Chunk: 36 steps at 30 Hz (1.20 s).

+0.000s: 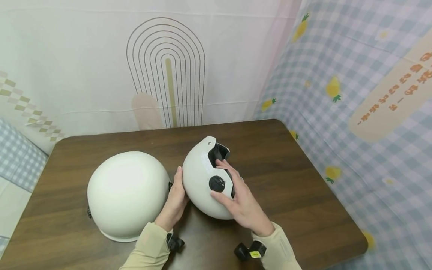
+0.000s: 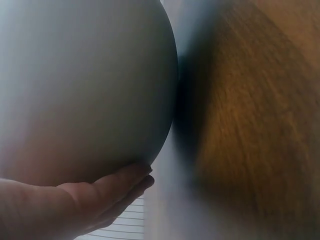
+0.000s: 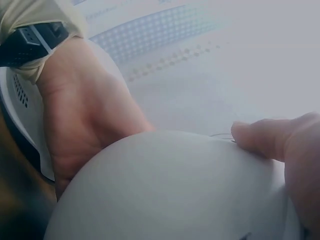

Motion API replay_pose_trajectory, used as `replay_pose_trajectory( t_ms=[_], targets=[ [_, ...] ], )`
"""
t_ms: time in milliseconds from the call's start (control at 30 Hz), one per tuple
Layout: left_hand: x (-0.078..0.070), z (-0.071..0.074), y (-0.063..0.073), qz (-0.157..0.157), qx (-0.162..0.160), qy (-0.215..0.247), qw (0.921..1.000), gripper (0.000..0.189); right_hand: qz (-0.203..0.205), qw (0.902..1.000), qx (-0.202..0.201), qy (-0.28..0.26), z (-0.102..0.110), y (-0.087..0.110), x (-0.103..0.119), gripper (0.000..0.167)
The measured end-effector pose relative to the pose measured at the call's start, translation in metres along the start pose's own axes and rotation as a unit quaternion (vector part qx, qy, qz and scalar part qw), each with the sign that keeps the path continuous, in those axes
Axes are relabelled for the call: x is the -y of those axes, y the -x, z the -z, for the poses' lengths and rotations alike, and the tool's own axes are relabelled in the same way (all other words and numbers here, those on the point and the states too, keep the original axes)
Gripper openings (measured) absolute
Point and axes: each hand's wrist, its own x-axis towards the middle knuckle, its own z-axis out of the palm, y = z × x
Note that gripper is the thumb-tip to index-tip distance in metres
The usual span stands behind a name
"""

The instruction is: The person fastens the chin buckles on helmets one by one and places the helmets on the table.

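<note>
A white helmet [image 1: 199, 187] lies tilted on its side on the table, its dark-lined opening facing right and a black round disc [image 1: 216, 183] on its shell. My right hand [image 1: 245, 206] grips it by the rim, thumb on the outer shell near the disc and fingertips at the opening. Against the opposite side of the shell rests my left hand [image 1: 175, 202], its fingers extended. The left wrist view has those fingers along the smooth curve of the shell [image 2: 90, 90]. In the right wrist view, the right thumb [image 3: 260, 140] touches the shell's top.
A second white helmet [image 1: 126, 191] sits dome up on the left of the brown wooden table [image 1: 290, 195], close beside my left hand. Behind the table hangs a white patterned cloth [image 1: 84, 67], and a blue checked cloth [image 1: 341, 56] hangs along the right.
</note>
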Motion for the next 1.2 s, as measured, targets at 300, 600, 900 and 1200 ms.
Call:
replay_pose_trajectory(
  t_ms=[300,600,900,1200],
  targets=[
    [-0.004,-0.004,0.003,0.002,-0.022,-0.058,0.9981,0.079,-0.024,0.9987,-0.044,-0.012,0.003,-0.003,-0.003,0.073],
    [-0.013,-0.01,0.005,0.003,-0.055,-0.144,0.9881,0.083,0.042,0.9919,-0.105,0.057,-0.001,-0.003,-0.003,0.083],
    [-0.02,-0.016,0.009,0.02,-0.051,-0.168,0.9842,0.086,0.056,0.9853,-0.135,0.088,0.005,-0.005,-0.006,0.069],
    [-0.027,-0.021,0.011,0.011,-0.067,-0.214,0.9744,0.086,0.045,0.9867,-0.148,0.048,0.012,-0.007,-0.007,0.061]
  ],
)
